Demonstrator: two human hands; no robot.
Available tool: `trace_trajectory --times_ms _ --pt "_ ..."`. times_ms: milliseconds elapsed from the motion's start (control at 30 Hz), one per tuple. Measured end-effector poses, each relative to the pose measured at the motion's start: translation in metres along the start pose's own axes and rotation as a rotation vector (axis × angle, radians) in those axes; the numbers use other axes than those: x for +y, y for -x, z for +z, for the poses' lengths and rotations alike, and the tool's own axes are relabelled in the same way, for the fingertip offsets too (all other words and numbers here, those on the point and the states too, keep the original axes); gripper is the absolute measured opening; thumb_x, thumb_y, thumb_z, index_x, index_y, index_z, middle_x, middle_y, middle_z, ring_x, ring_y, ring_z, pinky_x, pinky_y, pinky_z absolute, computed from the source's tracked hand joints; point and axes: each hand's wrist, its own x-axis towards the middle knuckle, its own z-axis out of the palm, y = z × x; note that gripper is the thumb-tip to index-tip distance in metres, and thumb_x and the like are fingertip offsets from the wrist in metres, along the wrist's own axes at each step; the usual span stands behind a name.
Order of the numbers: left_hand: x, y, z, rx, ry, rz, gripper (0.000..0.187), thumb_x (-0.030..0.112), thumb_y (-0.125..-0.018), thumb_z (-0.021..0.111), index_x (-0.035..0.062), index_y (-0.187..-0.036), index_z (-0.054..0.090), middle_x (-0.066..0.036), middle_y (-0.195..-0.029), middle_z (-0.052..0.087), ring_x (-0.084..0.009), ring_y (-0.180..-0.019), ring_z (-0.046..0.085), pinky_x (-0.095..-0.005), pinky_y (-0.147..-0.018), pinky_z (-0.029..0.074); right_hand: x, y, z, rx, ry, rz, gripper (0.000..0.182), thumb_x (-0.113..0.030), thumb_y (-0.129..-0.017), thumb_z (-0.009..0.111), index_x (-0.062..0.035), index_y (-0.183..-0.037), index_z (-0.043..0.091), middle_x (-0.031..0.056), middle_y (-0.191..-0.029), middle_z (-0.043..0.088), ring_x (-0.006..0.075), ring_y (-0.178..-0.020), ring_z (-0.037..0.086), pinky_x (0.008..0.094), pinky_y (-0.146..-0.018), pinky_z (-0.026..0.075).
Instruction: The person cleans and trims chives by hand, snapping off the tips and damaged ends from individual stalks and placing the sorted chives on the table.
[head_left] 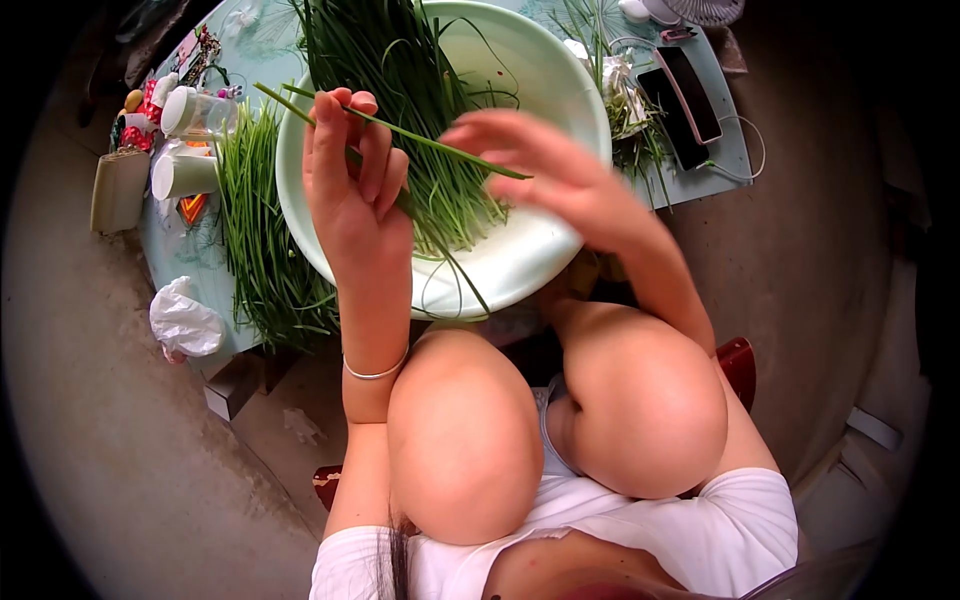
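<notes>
My left hand (355,185), with a thin bangle at the wrist, is raised over the near left part of a large pale green basin (540,270). Its fingers are closed around a few green chive stalks (425,143), which stick out on both sides. My right hand (555,175) is blurred by motion, its fingers stretched out and the thumb apart, close to the right end of the longest stalk. Below both hands, a thick heap of chives (370,50) lies in the basin. Another pile of chives (255,210) rests on the table left of it.
Plastic cups (185,175), a crumpled white bag (187,318) and small items stand at the table's left. On the right lie trimmed scraps (635,120), a phone (688,95) with a cable and a small fan (708,8). My knees (465,430) are close below the basin.
</notes>
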Motion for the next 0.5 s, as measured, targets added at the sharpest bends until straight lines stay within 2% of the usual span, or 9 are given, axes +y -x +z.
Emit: trace_trajectory --times_ms 33,67,133,167,233,267,333,400,500 --pt "0.0 0.001 0.002 -0.004 -0.003 0.006 0.022 0.024 -0.095 0.055 0.0029 -0.101 0.059 -0.005 -0.091 0.055 -0.0022 -0.044 0.026 -0.0168 -0.036 0.021 -0.005 -0.002 0.018 -0.09 -0.089 0.057 0.058 -0.026 -0.088 0.064 -0.0037 -0.135 0.039 0.0112 -0.123 0.056 0.0192 -0.118 0.05 0.034 -0.101 0.037" --pt "0.0 0.002 0.004 -0.033 0.014 0.021 0.022 0.024 -0.095 0.055 0.0033 -0.1 0.059 -0.005 -0.091 0.055 -0.0022 -0.045 0.026 -0.0169 -0.036 0.021 0.002 -0.004 0.029 -0.182 -0.069 0.109 0.06 -0.029 -0.088 0.065 -0.003 -0.135 0.038 0.0137 -0.124 0.054 0.0203 -0.12 0.049 0.0344 -0.101 0.037" --pt "0.005 0.005 0.006 -0.061 0.024 0.039 0.021 0.024 -0.095 0.055 0.0038 -0.1 0.059 -0.004 -0.091 0.054 -0.0023 -0.046 0.026 -0.017 -0.036 0.022 0.005 -0.006 0.049 -0.128 -0.073 0.113 0.043 -0.018 -0.091 0.059 -0.0028 -0.128 0.046 0.01 -0.107 0.06 0.0162 -0.103 0.057 0.0279 -0.088 0.044" --pt "0.008 0.005 0.007 -0.069 0.027 0.07 0.021 0.024 -0.095 0.055 0.004 -0.1 0.059 -0.004 -0.091 0.054 -0.0022 -0.047 0.028 -0.0171 -0.036 0.023 0.002 -0.007 0.048 -0.132 -0.074 0.106 0.043 -0.018 -0.091 0.059 -0.0028 -0.128 0.046 0.01 -0.107 0.06 0.0162 -0.103 0.057 0.0279 -0.088 0.044" --pt "0.019 0.007 0.008 -0.067 0.049 0.087 0.021 0.024 -0.095 0.055 0.0046 -0.097 0.059 -0.003 -0.089 0.054 -0.0024 -0.049 0.032 -0.0173 -0.036 0.024 -0.011 -0.011 0.039 -0.365 -0.113 0.392 0.025 -0.019 -0.094 0.054 -0.0026 -0.113 0.056 0.0023 -0.076 0.058 0.0093 -0.07 0.056 0.0237 -0.064 0.045" --pt "0.028 0.006 0.007 -0.066 0.042 0.098 0.021 0.024 -0.095 0.055 0.0046 -0.097 0.059 -0.003 -0.089 0.054 -0.0024 -0.049 0.032 -0.0173 -0.036 0.024 -0.012 -0.009 0.038 -0.376 -0.113 0.384 0.025 -0.019 -0.094 0.054 -0.0026 -0.113 0.056 0.0023 -0.076 0.058 0.0093 -0.07 0.056 0.0237 -0.064 0.045" --pt "0.055 0.003 -0.002 -0.088 0.139 0.186 0.02 0.023 -0.096 0.053 0.0036 -0.096 0.059 -0.005 -0.092 0.059 -0.0032 -0.046 0.03 -0.0177 -0.036 0.023 -0.013 -0.002 0.035 -0.363 -0.074 0.376 0.026 -0.025 -0.096 0.051 -0.0014 -0.102 0.059 0.0007 -0.062 0.051 0.0084 -0.054 0.048 0.0254 -0.052 0.041" --pt "0.1 0.003 -0.013 -0.136 0.167 0.263 0.018 0.02 -0.095 0.053 0.0034 -0.095 0.06 -0.006 -0.091 0.059 -0.0041 -0.046 0.031 -0.0182 -0.036 0.024 -0.016 0.002 0.027 -0.37 0.004 0.423 0.026 -0.026 -0.096 0.049 -0.0042 -0.105 0.06 0.0006 -0.062 0.051 0.0075 -0.054 0.048 0.0242 -0.049 0.04" --pt "0.171 0.019 -0.027 -0.131 -0.02 0.448 0.018 0.018 -0.093 0.056 0.0007 -0.092 0.06 -0.006 -0.088 0.058 -0.0049 -0.046 0.032 -0.0178 -0.036 0.025 -0.016 0.009 0.012 -0.304 -0.08 0.46 0.024 -0.022 -0.097 0.047 -0.0037 -0.105 0.059 -0.0009 -0.059 0.049 0.0047 -0.047 0.043 0.0213 -0.044 0.035"
